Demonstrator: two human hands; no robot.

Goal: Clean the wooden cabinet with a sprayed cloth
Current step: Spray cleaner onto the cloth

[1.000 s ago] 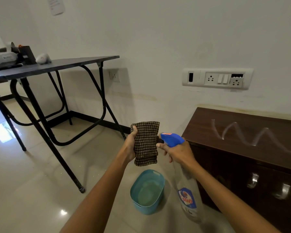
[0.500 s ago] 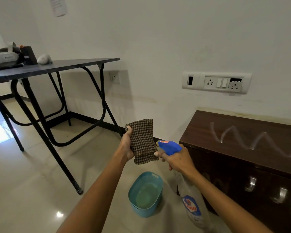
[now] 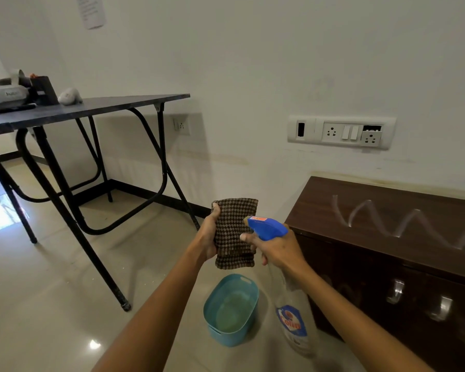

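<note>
Left hand [image 3: 208, 238] clasped the soft, limp brown houndstooth cloth [image 3: 235, 233] by its nine-o'clock edge; right hand [image 3: 278, 248] gripped the blue-headed clear spray bottle [image 3: 293, 318].

Cloth [image 3: 235, 232] in left hand [image 3: 207, 238]: brown-and-tan houndstooth check. Spray bottle [image 3: 293, 315] in right hand [image 3: 277, 247]: blue trigger head with small orange-red patch on top, clear body, label blue with red lettering. Tub [image 3: 230, 310] below the hands: teal, pale greenish inside. Cabinet [image 3: 387, 237] right of right hand: dark brown wood grain, whitish zigzag streak on top, silver handles. Tabletop [image 3: 91, 108] far left of left hand: dark grey, black legs. Floor [image 3: 51, 304]: glossy beige. Wall [image 3: 253, 63]: off-white.
</note>
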